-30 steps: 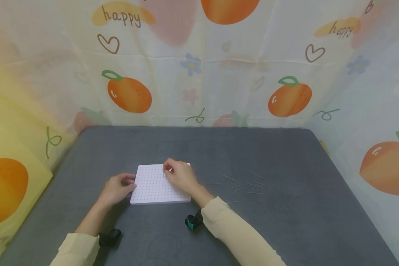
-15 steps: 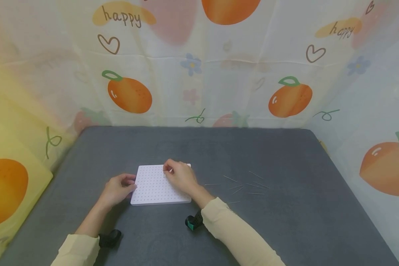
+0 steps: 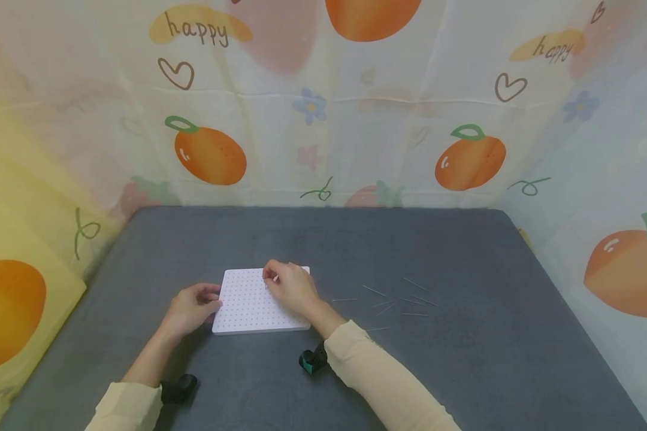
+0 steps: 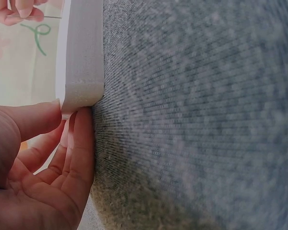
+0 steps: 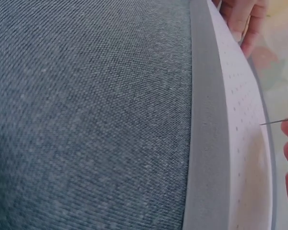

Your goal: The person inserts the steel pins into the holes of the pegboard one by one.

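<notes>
White, round-cornered, perforated board point(image 3: 242, 306)

Matt plastic pegboard point(image 3: 245, 306), woven cloth point(image 4: 192, 115)

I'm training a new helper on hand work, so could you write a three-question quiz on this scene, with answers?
1. Which hand pinches a thin pin over the white pegboard?
2. True or false: the left hand touches the pegboard's edge.
3. Where do the loose pins lie on the grey table? A: left of the pegboard; B: right of the pegboard; C: on top of the pegboard.

Key: 1: the right hand. 2: true. 3: B.
</notes>
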Demonstrator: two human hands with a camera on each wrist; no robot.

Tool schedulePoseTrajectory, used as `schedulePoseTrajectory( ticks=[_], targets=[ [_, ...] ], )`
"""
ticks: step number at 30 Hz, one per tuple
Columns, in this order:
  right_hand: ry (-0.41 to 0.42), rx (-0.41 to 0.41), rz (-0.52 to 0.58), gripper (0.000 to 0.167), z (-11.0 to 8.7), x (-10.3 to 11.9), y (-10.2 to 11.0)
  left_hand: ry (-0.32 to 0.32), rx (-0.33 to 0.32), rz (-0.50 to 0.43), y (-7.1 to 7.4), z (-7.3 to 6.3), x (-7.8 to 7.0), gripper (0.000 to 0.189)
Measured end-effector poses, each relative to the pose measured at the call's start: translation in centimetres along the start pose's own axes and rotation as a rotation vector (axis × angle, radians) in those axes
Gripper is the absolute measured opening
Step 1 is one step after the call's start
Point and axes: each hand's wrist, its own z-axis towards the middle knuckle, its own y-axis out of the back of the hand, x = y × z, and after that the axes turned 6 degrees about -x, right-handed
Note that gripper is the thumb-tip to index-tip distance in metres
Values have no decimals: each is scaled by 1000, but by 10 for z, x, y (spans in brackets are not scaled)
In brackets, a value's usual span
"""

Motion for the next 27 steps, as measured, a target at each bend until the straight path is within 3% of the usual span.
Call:
schedulePoseTrajectory(
  ticks=[20, 27],
  targets=[
    [34, -7, -19, 6, -2, -2, -6, -10, -7, -8, 1, -2, -1, 40],
    [33, 39, -57, 9, -1, -4, -5, 1, -11, -7, 0, -3, -3, 40]
  ],
)
